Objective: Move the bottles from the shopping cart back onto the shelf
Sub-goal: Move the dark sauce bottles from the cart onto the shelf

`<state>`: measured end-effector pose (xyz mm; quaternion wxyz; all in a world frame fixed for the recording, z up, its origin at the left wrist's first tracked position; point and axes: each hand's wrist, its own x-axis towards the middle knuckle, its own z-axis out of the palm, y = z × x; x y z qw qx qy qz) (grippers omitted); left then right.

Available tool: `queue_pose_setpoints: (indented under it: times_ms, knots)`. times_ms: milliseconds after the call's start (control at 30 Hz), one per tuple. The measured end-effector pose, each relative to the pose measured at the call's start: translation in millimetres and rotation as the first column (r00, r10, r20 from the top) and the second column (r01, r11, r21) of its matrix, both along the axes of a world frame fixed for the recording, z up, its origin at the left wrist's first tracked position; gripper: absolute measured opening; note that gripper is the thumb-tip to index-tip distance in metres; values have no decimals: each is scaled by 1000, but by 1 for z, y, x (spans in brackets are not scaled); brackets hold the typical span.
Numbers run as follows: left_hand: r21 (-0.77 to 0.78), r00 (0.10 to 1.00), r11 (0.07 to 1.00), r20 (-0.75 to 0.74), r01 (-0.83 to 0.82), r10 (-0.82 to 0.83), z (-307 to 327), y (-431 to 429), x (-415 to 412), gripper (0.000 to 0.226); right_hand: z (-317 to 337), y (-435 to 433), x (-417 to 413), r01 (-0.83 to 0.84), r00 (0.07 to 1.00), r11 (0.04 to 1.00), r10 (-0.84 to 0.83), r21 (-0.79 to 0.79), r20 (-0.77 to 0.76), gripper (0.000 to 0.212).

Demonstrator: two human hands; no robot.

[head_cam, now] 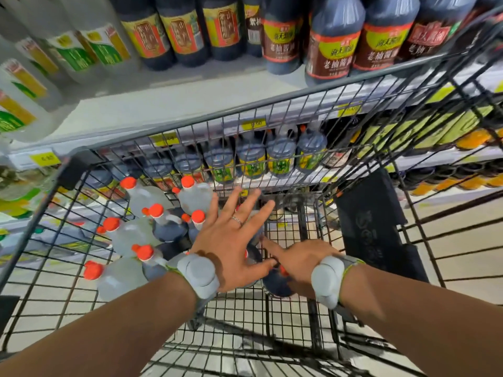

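Observation:
Inside the wire shopping cart (272,107) stand several bottles with orange caps: clear ones such as the bottle (119,276) at the left, and dark ones such as the bottle (168,227) in the middle. My left hand (231,238) is spread open above the dark bottles, holding nothing. My right hand (296,262) reaches down, fingers curled around the top of a dark bottle (275,285) whose orange cap shows between the fingers. The white shelf (168,104) lies beyond the cart's front wall.
Dark sauce bottles (334,42) line the back of the shelf, and clear bottles with green labels (73,53) stand at its left. Yellow price tags run along the shelf edge. Lower shelves carry more bottles. A black cart seat flap (373,227) is at the right.

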<state>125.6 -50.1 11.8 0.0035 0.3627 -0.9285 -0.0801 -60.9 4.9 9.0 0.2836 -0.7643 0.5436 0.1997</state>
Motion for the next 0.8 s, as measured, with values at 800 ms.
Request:
queue_pose_setpoints:
  times_ms: [800]
  knots:
    - [481,960,876,-237,-20,152,-3,-7,-5,119,67,-33,-18,54,997,976,-40,-211,70,18]
